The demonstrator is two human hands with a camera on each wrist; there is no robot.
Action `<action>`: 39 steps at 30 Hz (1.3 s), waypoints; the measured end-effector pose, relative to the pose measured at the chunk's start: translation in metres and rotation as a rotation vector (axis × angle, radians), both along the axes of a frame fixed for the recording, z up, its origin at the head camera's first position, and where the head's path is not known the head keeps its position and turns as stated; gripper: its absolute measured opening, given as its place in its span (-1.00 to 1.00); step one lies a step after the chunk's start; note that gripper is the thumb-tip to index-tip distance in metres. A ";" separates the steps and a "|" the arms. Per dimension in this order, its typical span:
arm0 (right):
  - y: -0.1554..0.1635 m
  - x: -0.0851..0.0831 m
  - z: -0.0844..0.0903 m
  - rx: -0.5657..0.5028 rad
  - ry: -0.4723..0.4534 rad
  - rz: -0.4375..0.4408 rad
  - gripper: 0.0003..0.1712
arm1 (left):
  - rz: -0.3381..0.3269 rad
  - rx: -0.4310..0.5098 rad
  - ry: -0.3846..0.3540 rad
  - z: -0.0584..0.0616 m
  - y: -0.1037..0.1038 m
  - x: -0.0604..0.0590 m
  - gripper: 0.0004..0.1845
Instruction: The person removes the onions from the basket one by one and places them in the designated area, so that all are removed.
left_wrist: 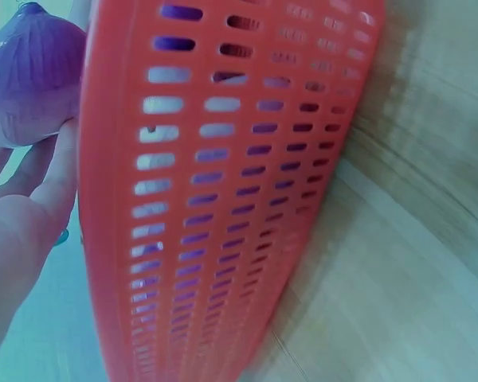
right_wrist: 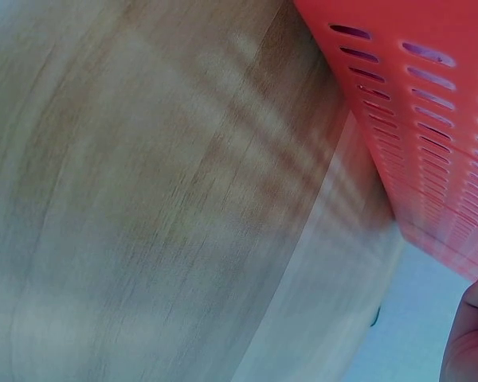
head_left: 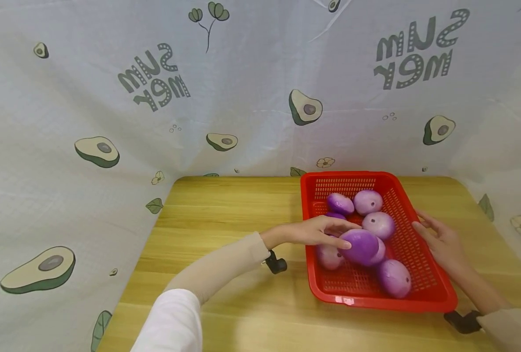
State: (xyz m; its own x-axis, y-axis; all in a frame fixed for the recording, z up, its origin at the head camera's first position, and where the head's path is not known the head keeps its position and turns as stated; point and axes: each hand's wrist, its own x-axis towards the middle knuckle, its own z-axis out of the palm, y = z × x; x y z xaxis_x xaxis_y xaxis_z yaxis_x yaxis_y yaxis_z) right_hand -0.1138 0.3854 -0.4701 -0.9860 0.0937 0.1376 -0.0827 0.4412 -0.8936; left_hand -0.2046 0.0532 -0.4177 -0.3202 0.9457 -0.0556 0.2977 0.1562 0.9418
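In the head view a purple onion [head_left: 359,247] is held by my left hand [head_left: 319,231], with the thumb at its near side and the fingers behind. This hand reaches over the left rim of a red plastic basket [head_left: 424,274]. The left wrist view shows the onion [left_wrist: 33,76] at the rim, with fingers under it. Several other purple onions [head_left: 378,225] lie inside the basket. At the basket's right rim is my right hand [head_left: 445,247], its fingertips touching the edge with the fingers loosely bent. Only a small part of that hand [right_wrist: 470,330] shows in the right wrist view.
The basket stands on a wooden table [head_left: 229,205], towards its right side. A pale sheet [head_left: 251,88] printed with avocados hangs behind and to the sides. Black wrist devices [head_left: 276,264] are at both wrists.
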 end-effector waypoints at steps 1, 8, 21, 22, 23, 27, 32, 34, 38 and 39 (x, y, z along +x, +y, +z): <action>0.000 0.000 0.000 0.002 -0.001 -0.003 -0.39 | 0.014 0.004 -0.019 0.000 -0.002 -0.001 -0.43; -0.002 0.002 0.000 0.029 0.017 -0.023 -0.41 | 0.128 0.060 -0.119 0.001 -0.015 -0.009 -0.46; -0.002 0.001 0.001 0.017 -0.033 -0.022 -0.35 | 0.325 0.142 -0.299 0.011 -0.041 -0.028 -0.49; -0.002 0.001 0.001 0.021 -0.035 -0.024 -0.34 | 0.335 0.149 -0.303 0.012 -0.043 -0.030 -0.49; -0.002 0.000 0.002 0.025 -0.035 -0.025 -0.34 | 0.344 0.155 -0.306 0.012 -0.046 -0.031 -0.48; -0.002 0.000 0.001 0.034 -0.037 -0.033 -0.34 | 0.396 0.180 -0.310 0.015 -0.057 -0.038 -0.48; -0.002 -0.001 0.000 0.026 -0.034 -0.027 -0.38 | 0.460 0.221 -0.329 0.017 -0.069 -0.046 -0.48; -0.002 -0.001 0.000 0.023 -0.043 -0.022 -0.38 | 0.486 0.237 -0.342 0.017 -0.075 -0.050 -0.48; -0.002 -0.002 0.000 0.016 -0.059 -0.015 -0.37 | 0.542 0.262 -0.350 0.015 -0.088 -0.058 -0.49; -0.002 -0.002 0.000 0.014 -0.061 -0.015 -0.37 | 0.554 0.267 -0.352 0.014 -0.092 -0.060 -0.49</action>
